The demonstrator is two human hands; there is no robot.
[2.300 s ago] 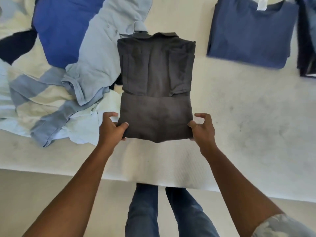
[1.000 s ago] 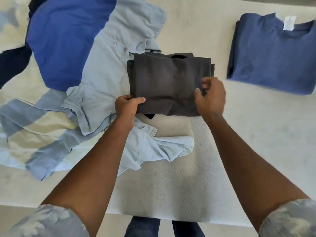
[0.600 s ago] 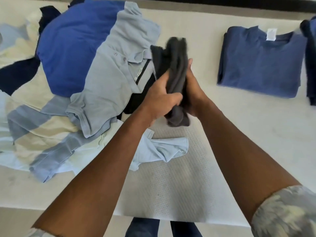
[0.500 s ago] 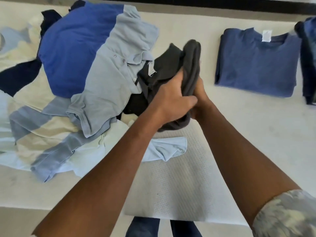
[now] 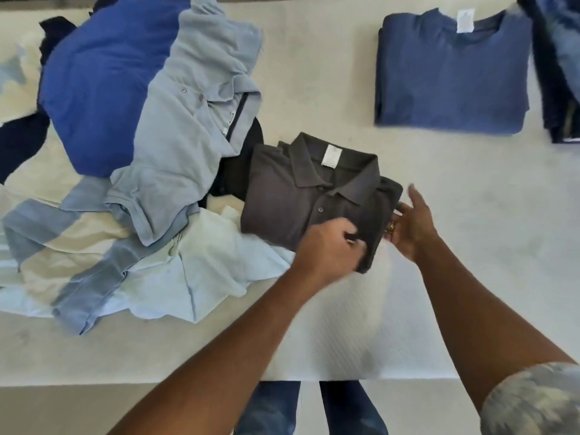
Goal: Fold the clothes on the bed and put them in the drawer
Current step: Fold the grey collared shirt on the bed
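Note:
A dark grey polo shirt [image 5: 314, 196] lies folded on the white bed [image 5: 470, 262], collar and label facing up. It rests slightly turned, partly on the edge of the unfolded pile. My left hand [image 5: 332, 246] grips the shirt's near right corner with curled fingers. My right hand [image 5: 411, 224] is beside the shirt's right edge, its straight fingers touching the fabric there. No drawer is in view.
An unfolded pile covers the left: a light blue polo [image 5: 188, 120], a royal blue shirt [image 5: 100, 83], a striped blue and cream garment [image 5: 78, 246]. A folded navy T-shirt [image 5: 452, 73] lies at the back right beside a dark stack [image 5: 558, 73]. The bed's near edge [image 5: 188, 381] runs below my arms.
The grey polo was folded in half, lifted between both hands and turned over. It now lies collar up on the bed, nearer to me, and my right hand has opened.

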